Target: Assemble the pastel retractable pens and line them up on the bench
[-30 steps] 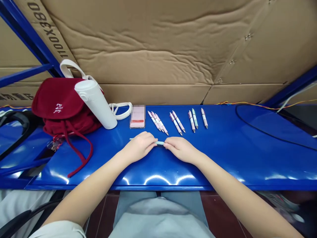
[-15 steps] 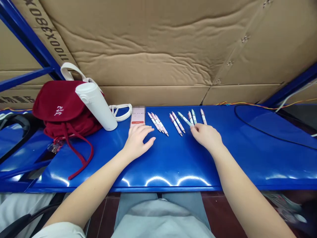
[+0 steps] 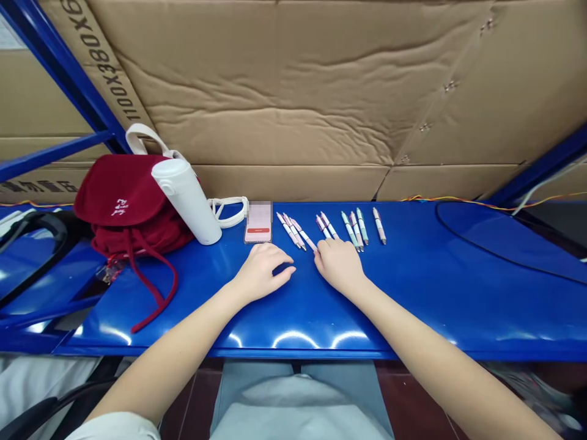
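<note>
Several pens lie in a row on the blue table (image 3: 413,293): a pink group (image 3: 293,231) at the left, a pink pair (image 3: 325,225) in the middle, and teal and pink pens (image 3: 358,225) at the right. My right hand (image 3: 338,264) rests knuckles up just below the middle pair, its fingertips touching the lower ends of those pens. My left hand (image 3: 262,272) lies palm down on the table below the phone (image 3: 258,222), fingers loosely spread, holding nothing.
A white bottle (image 3: 188,198) leans against a red drawstring bag (image 3: 126,208) at the left. A white cord loop (image 3: 227,208) lies beside the phone. Cardboard (image 3: 293,91) forms the back wall. Wires (image 3: 458,198) run along the table's rear right edge.
One second ago both hands held a teal pen together. The right hand carried it to the right group and laid it down, then came back left to the middle pair. The left hand released and stayed.
</note>
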Demonstrator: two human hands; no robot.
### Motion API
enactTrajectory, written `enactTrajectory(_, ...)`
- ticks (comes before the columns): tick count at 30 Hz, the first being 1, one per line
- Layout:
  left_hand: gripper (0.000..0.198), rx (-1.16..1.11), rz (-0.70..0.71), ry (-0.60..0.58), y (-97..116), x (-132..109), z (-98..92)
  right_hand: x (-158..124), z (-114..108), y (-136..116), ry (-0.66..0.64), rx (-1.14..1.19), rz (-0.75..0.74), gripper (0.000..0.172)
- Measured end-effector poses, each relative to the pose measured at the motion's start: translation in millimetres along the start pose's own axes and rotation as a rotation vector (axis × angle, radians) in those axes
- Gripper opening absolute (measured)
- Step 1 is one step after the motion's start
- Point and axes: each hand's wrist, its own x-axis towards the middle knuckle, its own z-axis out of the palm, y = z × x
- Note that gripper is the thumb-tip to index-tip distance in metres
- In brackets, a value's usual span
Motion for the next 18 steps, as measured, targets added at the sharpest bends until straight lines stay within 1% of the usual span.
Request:
enactTrajectory(2,0.024,0.023,0.010,0.033,1,0,-0.7,-2,-4,8,0.047,0.074,0.049,0.022)
enactTrajectory(3,0.027,0.049,0.019,0.070,2,0,-1.2,-4,-7,12,0.081,0.153,0.060,0.023)
enactTrajectory(5,0.033,0.123,0.055,0.162,3,0,-2.5,-9,-11,14,0.117,0.394,0.037,0.024)
enactTrajectory(7,0.033,0.198,0.122,0.201,5,1,-3.4,-14,-14,9,0.066,0.657,-0.051,0.022)
enactTrajectory(9,0.027,0.237,0.194,0.149,5,1,-3.6,-18,-15,1,-0.001,0.815,-0.137,0.020)
enactTrajectory(11,0.024,0.239,0.217,0.068,4,1,-2.8,-20,-14,-7,-0.038,0.880,-0.182,0.019)
enactTrajectory(12,0.024,0.233,0.204,0.039,2,0,-2.3,-21,-13,-9,-0.046,0.892,-0.190,0.019)
enactTrajectory(15,0.027,0.224,0.134,0.011,-1,-2,-0.8,-21,-13,-7,-0.073,0.868,-0.194,0.019)
enactTrajectory(18,0.028,0.225,0.134,-0.021,-3,-3,0.6,-22,-15,-1,-0.129,0.767,-0.248,0.022)
